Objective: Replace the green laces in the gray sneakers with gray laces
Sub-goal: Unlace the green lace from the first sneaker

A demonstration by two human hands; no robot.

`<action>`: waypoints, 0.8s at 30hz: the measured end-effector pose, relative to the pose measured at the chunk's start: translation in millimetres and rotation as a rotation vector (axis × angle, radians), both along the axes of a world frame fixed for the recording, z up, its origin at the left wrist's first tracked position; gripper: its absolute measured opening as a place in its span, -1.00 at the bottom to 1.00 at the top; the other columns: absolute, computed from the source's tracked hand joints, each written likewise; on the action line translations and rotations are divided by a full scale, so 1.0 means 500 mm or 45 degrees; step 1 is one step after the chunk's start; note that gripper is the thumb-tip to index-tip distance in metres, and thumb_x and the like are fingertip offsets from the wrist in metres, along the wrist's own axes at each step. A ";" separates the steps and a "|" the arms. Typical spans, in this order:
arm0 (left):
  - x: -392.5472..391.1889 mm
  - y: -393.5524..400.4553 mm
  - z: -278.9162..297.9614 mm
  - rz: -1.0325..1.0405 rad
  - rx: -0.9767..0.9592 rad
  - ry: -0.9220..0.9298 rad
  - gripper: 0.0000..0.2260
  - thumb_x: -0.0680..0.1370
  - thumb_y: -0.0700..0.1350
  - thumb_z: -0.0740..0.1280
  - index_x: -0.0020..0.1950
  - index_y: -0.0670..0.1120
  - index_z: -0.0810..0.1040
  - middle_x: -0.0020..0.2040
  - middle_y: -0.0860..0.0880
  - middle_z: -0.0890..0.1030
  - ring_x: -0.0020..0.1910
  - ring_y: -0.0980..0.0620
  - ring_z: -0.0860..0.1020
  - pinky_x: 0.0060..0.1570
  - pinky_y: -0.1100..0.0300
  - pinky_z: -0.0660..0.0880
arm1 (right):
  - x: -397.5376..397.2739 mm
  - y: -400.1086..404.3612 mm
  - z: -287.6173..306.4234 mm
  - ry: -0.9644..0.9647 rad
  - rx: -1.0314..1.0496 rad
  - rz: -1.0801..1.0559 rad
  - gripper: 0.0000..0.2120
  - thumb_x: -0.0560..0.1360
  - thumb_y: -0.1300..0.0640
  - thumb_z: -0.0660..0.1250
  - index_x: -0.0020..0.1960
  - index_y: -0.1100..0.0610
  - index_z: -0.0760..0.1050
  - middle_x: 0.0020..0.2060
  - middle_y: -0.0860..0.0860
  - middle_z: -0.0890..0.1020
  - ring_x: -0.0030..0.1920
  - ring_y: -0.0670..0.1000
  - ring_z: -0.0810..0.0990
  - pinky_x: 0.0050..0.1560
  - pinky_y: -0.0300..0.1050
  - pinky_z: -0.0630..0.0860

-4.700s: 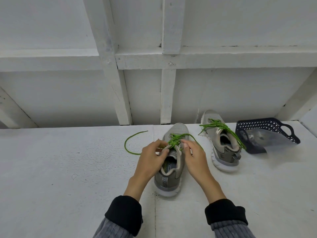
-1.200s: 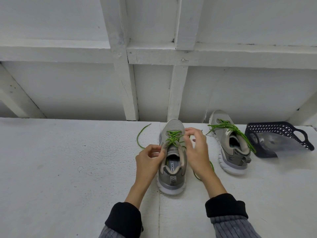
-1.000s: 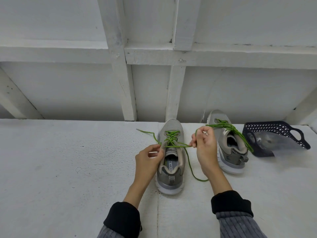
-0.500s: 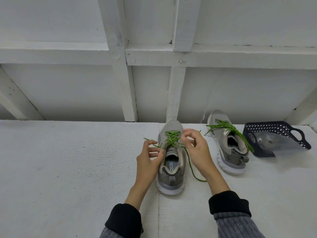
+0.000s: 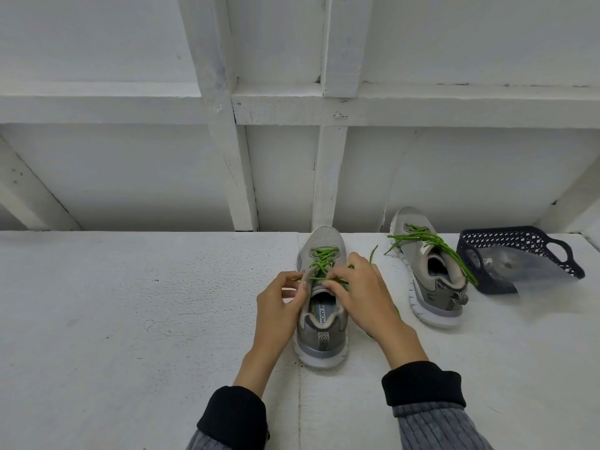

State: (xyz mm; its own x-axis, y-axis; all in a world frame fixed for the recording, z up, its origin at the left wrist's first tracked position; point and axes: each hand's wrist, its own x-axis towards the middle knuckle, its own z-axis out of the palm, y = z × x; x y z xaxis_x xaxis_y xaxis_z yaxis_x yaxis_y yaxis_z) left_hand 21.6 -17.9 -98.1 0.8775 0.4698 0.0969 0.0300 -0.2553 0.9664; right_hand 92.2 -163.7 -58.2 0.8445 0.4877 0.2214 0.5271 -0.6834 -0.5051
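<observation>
A gray sneaker [image 5: 319, 339] stands heel toward me on the white surface, with a green lace [image 5: 321, 259] threaded through its upper eyelets. My left hand [image 5: 279, 308] holds the sneaker's left collar edge between thumb and fingers. My right hand [image 5: 363, 297] reaches over the tongue and pinches the green lace at the lower crossing. A loose lace end [image 5: 373, 253] sticks out beyond my right hand. The second gray sneaker [image 5: 428, 280] sits to the right, its green lace [image 5: 431, 243] still threaded and trailing over its side.
A dark blue perforated basket [image 5: 516, 241] lies tipped at the far right with a clear plastic bag [image 5: 506, 264] inside it. A white wall with timber framing [image 5: 227, 157] rises directly behind the sneakers.
My right hand pulled a length of green lace out to the right, then came back onto the near sneaker's lacing. The loose lace on the sneaker's left has been drawn in.
</observation>
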 end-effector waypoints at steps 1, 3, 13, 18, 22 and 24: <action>0.000 -0.001 0.000 0.019 -0.018 0.004 -0.94 0.57 -0.07 0.39 0.02 0.08 0.59 -0.13 0.11 0.64 -0.16 0.23 0.60 -0.21 0.38 0.52 | 0.000 0.002 -0.002 0.053 0.156 -0.014 -0.91 0.52 0.01 0.37 -0.07 0.02 0.59 -0.20 -0.13 0.33 -0.06 -0.01 0.38 -0.08 -0.17 0.32; -0.001 -0.002 -0.002 0.042 -0.032 0.007 -0.93 0.56 -0.06 0.40 0.03 0.02 0.59 -0.14 0.11 0.64 -0.16 0.23 0.60 -0.19 0.37 0.52 | 0.002 0.001 0.000 0.210 0.526 -0.097 -0.93 0.52 0.10 0.37 -0.14 0.05 0.56 -0.15 -0.09 0.44 -0.06 -0.06 0.45 -0.05 -0.25 0.36; -0.002 -0.001 -0.006 0.058 -0.041 0.023 -0.85 0.56 -0.07 0.40 0.13 0.02 0.61 -0.08 0.11 0.65 -0.11 0.20 0.60 -0.15 0.44 0.48 | 0.016 -0.013 -0.034 0.912 1.625 -0.427 -0.81 0.65 0.25 0.12 -0.14 0.13 0.31 -0.37 0.02 0.37 -0.36 0.02 0.40 -0.01 -0.03 0.50; -0.001 -0.005 -0.008 0.048 -0.002 0.012 -0.88 0.57 -0.07 0.38 0.09 0.04 0.65 -0.01 0.09 0.65 -0.08 0.27 0.58 -0.12 0.44 0.47 | 0.050 -0.048 -0.048 0.319 0.870 -0.468 -0.90 0.63 0.14 0.18 -0.06 0.13 0.36 -0.30 0.00 0.40 -0.31 -0.04 0.33 -0.24 -0.19 0.32; -0.001 -0.005 -0.009 0.048 0.000 0.013 -0.89 0.57 -0.07 0.38 0.08 0.04 0.65 0.00 0.09 0.66 -0.08 0.27 0.58 -0.13 0.44 0.48 | 0.081 -0.060 -0.077 0.146 0.295 -0.335 -0.82 0.57 0.20 0.27 0.14 0.03 0.47 0.08 -0.01 0.52 0.17 0.08 0.42 0.12 -0.03 0.33; -0.001 -0.006 -0.010 0.051 0.006 0.013 -0.89 0.58 -0.07 0.38 0.08 0.03 0.66 -0.01 0.09 0.66 -0.07 0.26 0.58 -0.13 0.43 0.48 | 0.071 -0.052 -0.074 0.196 0.246 -0.410 -0.70 0.54 0.14 0.33 0.27 0.05 0.46 0.23 -0.01 0.46 0.32 0.07 0.30 0.28 0.05 0.22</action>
